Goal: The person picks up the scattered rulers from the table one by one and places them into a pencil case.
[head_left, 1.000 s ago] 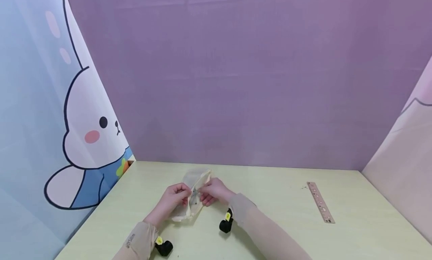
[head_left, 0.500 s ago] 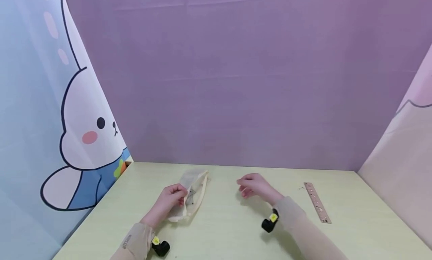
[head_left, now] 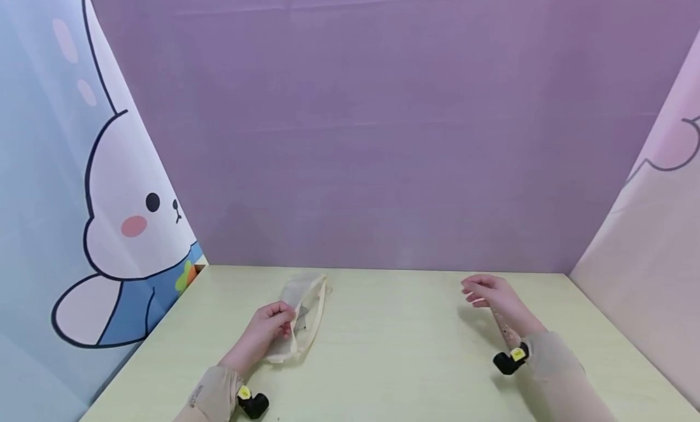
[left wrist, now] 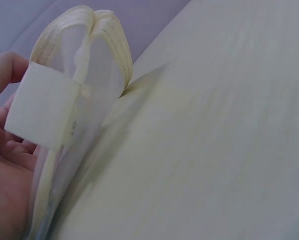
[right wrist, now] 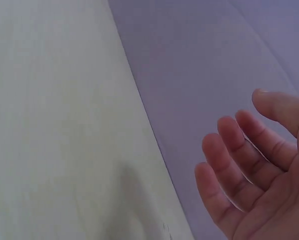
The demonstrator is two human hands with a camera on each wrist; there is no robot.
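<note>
On the left of the table lies a sheer pale pouch with a cream trimmed mouth held apart. My left hand pinches the near rim of its mouth. A small dark-lined mark shows inside the pouch, too small to make out. The left wrist view shows the sheer cloth and a white square piece at its rim, in front of my fingers. My right hand hovers at the right with loosely bent fingers and holds nothing. Below it is a pinkish strip with holes, partly hidden by the hand and wrist.
The pale table ends at a purple cloth backdrop. A printed curtain hangs along the left side, and another pale pink one along the right. Black wrist cameras sit below both hands.
My right hand has let go of the pouch and moved right, over the strip with holes. My left hand has kept its pinch on the pouch. The head view has turned slightly right.
</note>
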